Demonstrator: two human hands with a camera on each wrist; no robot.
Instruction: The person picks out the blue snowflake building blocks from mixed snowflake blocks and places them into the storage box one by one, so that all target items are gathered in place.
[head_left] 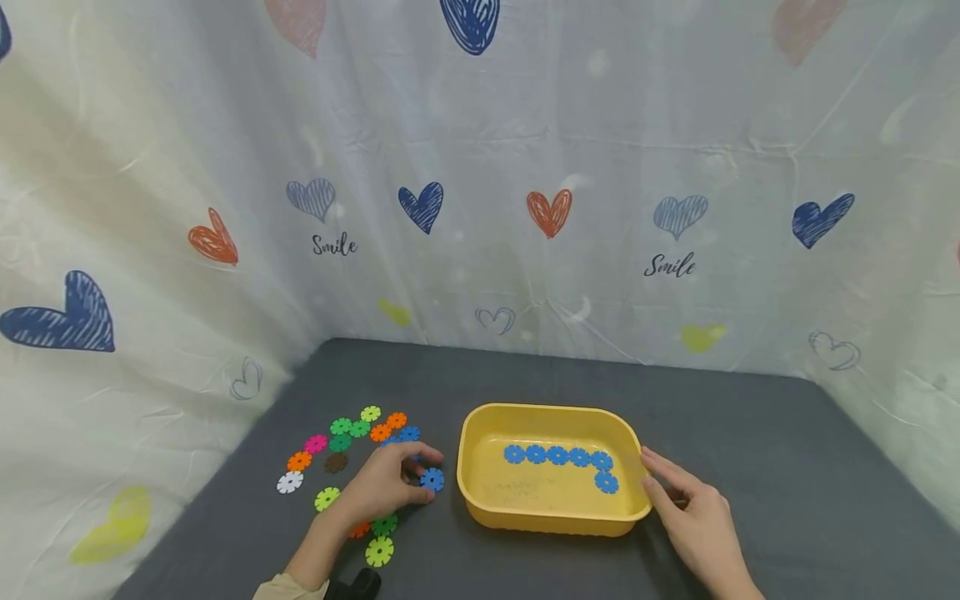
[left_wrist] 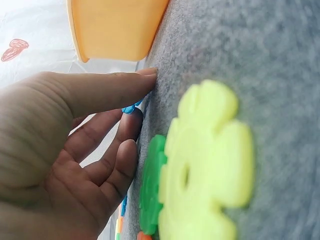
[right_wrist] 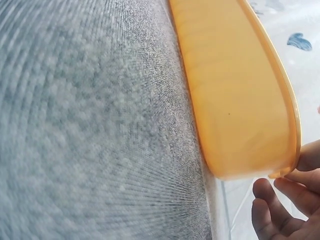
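Observation:
My left hand (head_left: pixel 386 483) pinches a blue flower-shaped plastic disc (head_left: pixel 432 479) between thumb and fingers, low over the dark table. In the left wrist view only a small blue edge (left_wrist: pixel 129 109) of that disc shows beneath the thumb. To its right stands a yellow plastic basin (head_left: pixel 551 522). Inside lie several blue discs (head_left: pixel 557 455), most in a row, with one below the right end. My right hand (head_left: pixel 693 517) holds the basin's right end at the rim, and in the right wrist view thumb and fingertips meet the rim's corner (right_wrist: pixel 295 162).
Loose discs in several colours lie around the left hand, among them a white (head_left: pixel 289 482), a pink (head_left: pixel 316 444), a brown (head_left: pixel 336 463) and a yellow-green one (head_left: pixel 379 552). A curtain printed with hearts (head_left: pixel 550 213) hangs behind the grey tabletop (head_left: pixel 757 450).

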